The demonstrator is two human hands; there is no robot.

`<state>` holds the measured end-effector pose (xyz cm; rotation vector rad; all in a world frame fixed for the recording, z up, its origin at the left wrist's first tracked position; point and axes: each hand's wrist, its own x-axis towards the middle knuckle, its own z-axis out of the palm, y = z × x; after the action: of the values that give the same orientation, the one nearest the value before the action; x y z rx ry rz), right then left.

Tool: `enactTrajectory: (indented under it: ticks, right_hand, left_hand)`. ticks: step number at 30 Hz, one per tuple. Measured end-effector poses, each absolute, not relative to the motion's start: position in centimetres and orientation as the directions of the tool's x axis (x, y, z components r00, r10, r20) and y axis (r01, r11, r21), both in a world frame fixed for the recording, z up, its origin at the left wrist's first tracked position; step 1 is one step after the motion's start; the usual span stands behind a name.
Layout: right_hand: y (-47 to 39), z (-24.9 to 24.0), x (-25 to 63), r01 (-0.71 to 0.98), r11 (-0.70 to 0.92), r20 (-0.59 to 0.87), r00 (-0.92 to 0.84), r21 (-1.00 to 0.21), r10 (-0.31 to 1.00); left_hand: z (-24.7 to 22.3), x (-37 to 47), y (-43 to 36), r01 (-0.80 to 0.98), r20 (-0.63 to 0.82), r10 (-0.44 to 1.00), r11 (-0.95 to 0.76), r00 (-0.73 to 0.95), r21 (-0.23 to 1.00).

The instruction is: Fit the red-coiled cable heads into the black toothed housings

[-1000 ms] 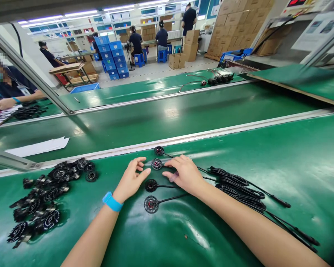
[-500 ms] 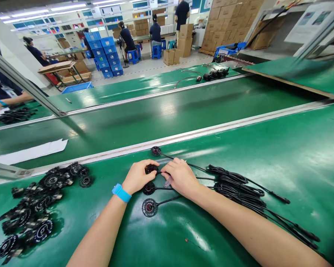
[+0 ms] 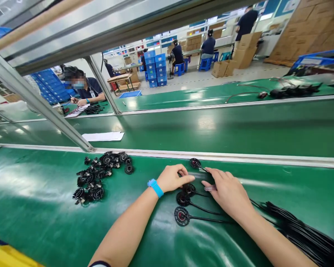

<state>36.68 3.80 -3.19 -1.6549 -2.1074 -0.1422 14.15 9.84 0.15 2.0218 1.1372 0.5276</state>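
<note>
My left hand (image 3: 172, 178), with a blue wristband, hovers just above a black round disc (image 3: 188, 189) on a cable, thumb and fingers apart. My right hand (image 3: 230, 191) is open, its index fingertip at the cable of the farthest disc (image 3: 195, 163); I cannot tell whether it touches. A clear piece (image 3: 210, 188) sits at the right thumb. Nearer me lie two more cabled discs, a dark one (image 3: 183, 199) and one with a red centre (image 3: 182, 216). Their black cables run right to bundled coils (image 3: 300, 226), partly hidden by my right forearm.
A pile of black toothed discs with metal tabs (image 3: 100, 172) lies to the left. Behind the pale rail (image 3: 161, 153) is a green belt with white paper (image 3: 104, 136). A metal post (image 3: 64, 128) rises at left. A masked co-worker (image 3: 90, 89) sits across the line.
My view has swung left and tilted. The left hand has let go of the disc between its fingers, and the right hand has moved from that disc's cable toward the farthest one.
</note>
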Motion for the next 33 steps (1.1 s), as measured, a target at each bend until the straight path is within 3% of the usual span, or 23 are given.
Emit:
enactTrajectory:
  ticks: [4, 11, 19, 28, 31, 33]
  right_hand:
    - [3.7, -3.4, 36.0, 0.933, 0.298, 0.366, -0.211, -0.2, 0.907]
    - [3.1, -2.7, 34.9, 0.932, 0.27, 0.311, -0.19, -0.24, 0.931]
    - [2.9, -3.0, 34.9, 0.92, 0.294, 0.337, -0.199, -0.26, 0.92]
    - [3.4, -4.1, 36.0, 0.879, 0.433, 0.5, -0.287, -0.202, 0.817]
    - [2.2, -3.0, 35.6, 0.853, 0.491, 0.634, -0.282, -0.178, 0.72]
    - [0.4, -2.4, 34.4, 0.774, 0.615, 0.714, -0.346, -0.15, 0.609]
  left_hand:
    - [-0.2, 13.8, 10.0, 0.578, 0.09, 0.906, -0.337, 0.414, 0.743]
    - [-0.2, 14.5, 10.0, 0.533, 0.091, 0.836, -0.425, 0.542, 0.732]
    - [0.2, 15.6, 10.3, 0.578, 0.029, 0.827, -0.417, 0.561, 0.702]
    - [-0.6, 15.9, 9.9, 0.608, 0.041, 0.837, -0.429, 0.546, 0.668]
    - [0.3, 14.5, 8.8, 0.642, 0.122, 0.869, -0.443, 0.48, 0.626]
    - [1.2, 12.6, 8.2, 0.716, 0.205, 0.908, -0.414, 0.365, 0.562]
